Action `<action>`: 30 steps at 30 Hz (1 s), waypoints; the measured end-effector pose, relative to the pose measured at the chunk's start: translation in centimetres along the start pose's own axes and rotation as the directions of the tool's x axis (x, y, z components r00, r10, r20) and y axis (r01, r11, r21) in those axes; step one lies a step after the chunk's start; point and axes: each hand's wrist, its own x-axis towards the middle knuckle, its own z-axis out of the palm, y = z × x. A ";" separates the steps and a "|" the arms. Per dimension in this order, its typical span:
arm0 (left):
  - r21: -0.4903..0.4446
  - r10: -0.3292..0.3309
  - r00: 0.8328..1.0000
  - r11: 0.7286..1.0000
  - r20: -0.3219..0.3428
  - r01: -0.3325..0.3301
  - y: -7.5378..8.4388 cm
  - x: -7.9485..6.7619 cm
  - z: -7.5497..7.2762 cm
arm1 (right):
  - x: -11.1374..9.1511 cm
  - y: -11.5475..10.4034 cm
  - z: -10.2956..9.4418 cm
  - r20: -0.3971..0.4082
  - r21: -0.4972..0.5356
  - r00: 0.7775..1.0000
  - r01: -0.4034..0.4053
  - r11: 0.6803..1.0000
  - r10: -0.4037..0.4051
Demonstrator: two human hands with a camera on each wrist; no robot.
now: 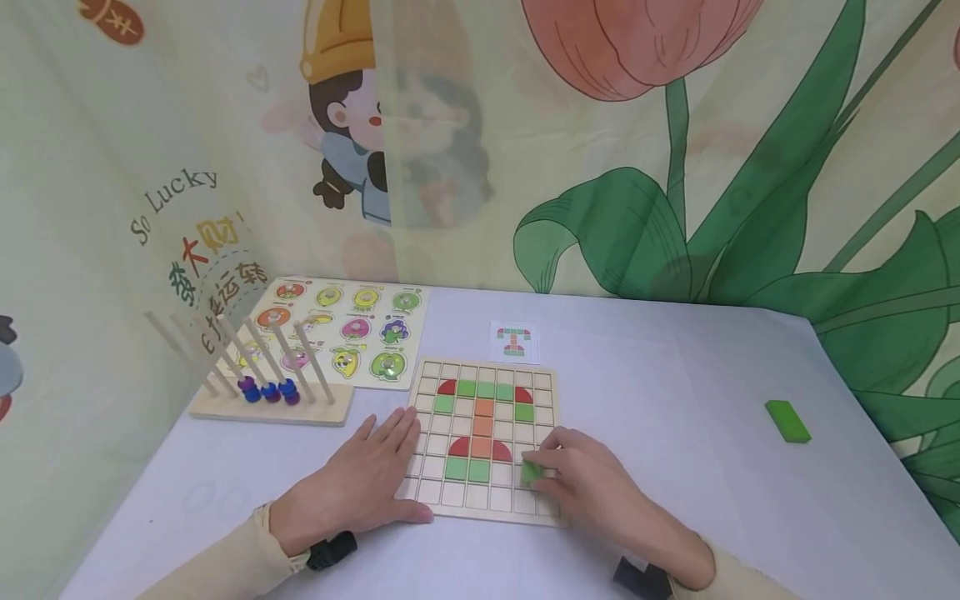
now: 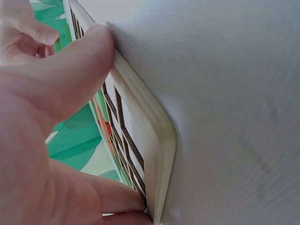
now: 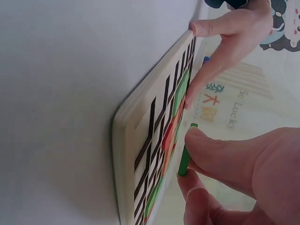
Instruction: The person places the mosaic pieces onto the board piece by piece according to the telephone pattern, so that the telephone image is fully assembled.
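A wooden grid board (image 1: 513,501) lies on the white table, holding green, red and orange tiles set in its squares. My left hand (image 1: 363,479) rests along the board's left side, fingers extended, and its thumb (image 2: 70,77) lies on the near edge. Between thumb and fingers of my right hand (image 1: 600,479) a small green square tile (image 3: 184,160) is pinched. It hovers over the lower right of the grid, tilted and apart from the board in the right wrist view. Two green tiles (image 1: 467,470) sit side by side in the row below the red quarter-round pieces (image 1: 501,451).
Behind the board lies a small pattern card (image 1: 513,342) with a matching coloured figure. A fruit puzzle board (image 1: 341,333) and a peg stand (image 1: 270,407) with purple and blue beads stand at the left. One green block (image 1: 787,421) lies far right.
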 end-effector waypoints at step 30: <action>-0.008 0.003 1.000 1.000 0.005 -0.003 0.0 -0.2 -0.1 | 2.9 -1.5 2.0 0.070 0.014 0.992 0.102 0.995 -0.103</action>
